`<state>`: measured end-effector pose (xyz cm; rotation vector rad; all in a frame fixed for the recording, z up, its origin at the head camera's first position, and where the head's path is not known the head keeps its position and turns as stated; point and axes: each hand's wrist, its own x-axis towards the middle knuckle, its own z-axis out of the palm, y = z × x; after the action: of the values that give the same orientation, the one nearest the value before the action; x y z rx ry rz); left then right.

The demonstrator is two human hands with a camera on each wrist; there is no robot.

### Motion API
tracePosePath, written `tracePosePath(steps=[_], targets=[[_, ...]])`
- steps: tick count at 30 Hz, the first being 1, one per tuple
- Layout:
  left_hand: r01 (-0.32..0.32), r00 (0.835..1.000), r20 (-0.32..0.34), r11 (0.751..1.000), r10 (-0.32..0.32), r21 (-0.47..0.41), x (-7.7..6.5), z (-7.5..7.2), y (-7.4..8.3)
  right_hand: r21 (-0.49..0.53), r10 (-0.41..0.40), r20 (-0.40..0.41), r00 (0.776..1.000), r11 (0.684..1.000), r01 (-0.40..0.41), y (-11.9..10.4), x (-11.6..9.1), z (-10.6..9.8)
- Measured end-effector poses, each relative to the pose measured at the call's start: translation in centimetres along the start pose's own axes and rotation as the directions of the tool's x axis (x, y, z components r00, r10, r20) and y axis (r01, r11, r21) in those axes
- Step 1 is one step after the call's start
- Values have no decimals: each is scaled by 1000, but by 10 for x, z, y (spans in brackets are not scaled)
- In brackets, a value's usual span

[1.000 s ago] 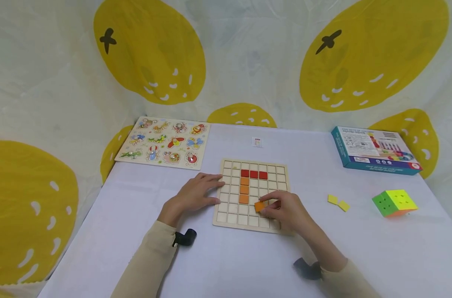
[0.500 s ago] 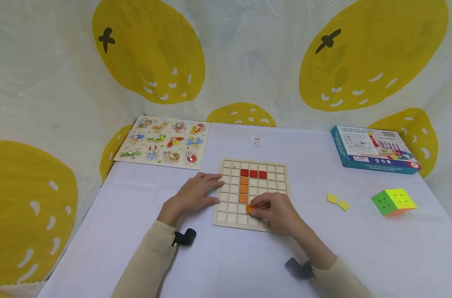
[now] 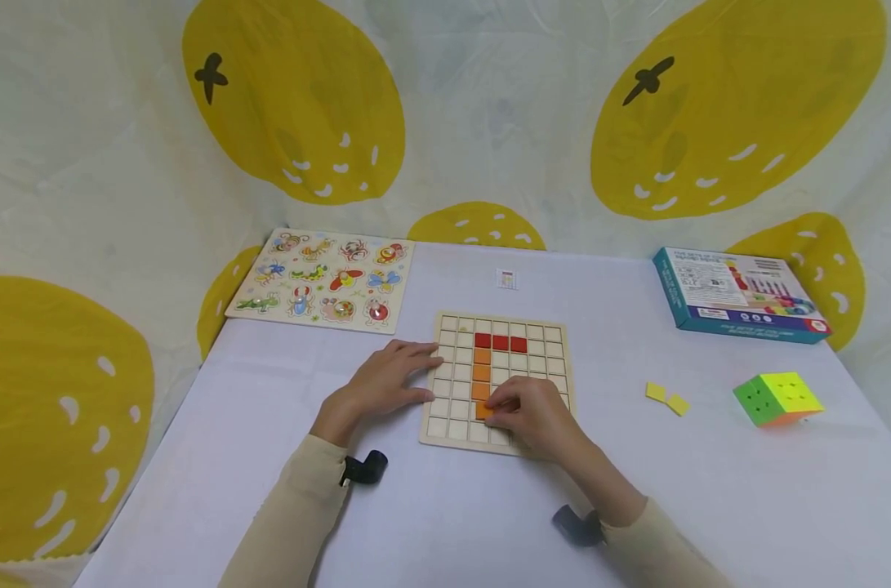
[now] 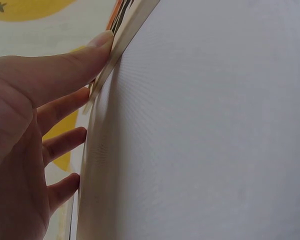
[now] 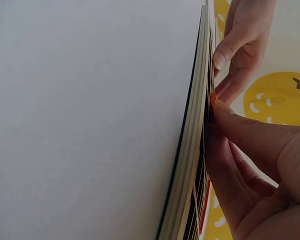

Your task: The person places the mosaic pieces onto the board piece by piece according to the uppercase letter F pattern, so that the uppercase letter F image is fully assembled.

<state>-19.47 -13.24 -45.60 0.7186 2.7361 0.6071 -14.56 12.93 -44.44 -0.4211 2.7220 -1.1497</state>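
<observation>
A wooden grid board (image 3: 456, 446) lies mid-table, with three red tiles (image 3: 500, 343) in a row and a column of orange tiles (image 3: 481, 373) running down from the row's left end. At the foot of that column, my right hand (image 3: 535, 415) pinches an orange tile (image 3: 483, 411) between thumb and finger, right at a grid cell. In the right wrist view the tile's orange edge (image 5: 213, 100) shows by the thumb tip. My left hand (image 3: 388, 380) rests along the board's left edge, fingers spread; in the left wrist view its thumb (image 4: 97, 47) touches the rim.
Two yellow tiles (image 3: 666, 399) lie right of the board, near a puzzle cube (image 3: 778, 400). A boxed toy set (image 3: 739, 296) sits at the back right, an insect peg puzzle (image 3: 323, 282) at the back left. A small printed card (image 3: 507, 279) lies behind the board.
My right hand has carried the orange tile leftward across the board, to just below the other orange tiles. The left hand has stayed at the board's edge.
</observation>
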Motion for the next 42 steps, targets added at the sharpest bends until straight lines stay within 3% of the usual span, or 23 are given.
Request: tracePosePath(steps=[32, 36, 42], targets=[[-3, 1000, 7, 1000, 3, -6, 1, 0, -1, -45, -9, 11, 1000, 999, 9, -4, 4, 4], [-7, 1000, 8, 1000, 7, -10, 0, -1, 0, -24, -6, 44, 999, 1000, 7, -2, 3, 1], [-8, 1000, 1, 1000, 8, -17, -2, -2, 1, 68, 69, 118, 991, 995, -78, 5, -3, -14]])
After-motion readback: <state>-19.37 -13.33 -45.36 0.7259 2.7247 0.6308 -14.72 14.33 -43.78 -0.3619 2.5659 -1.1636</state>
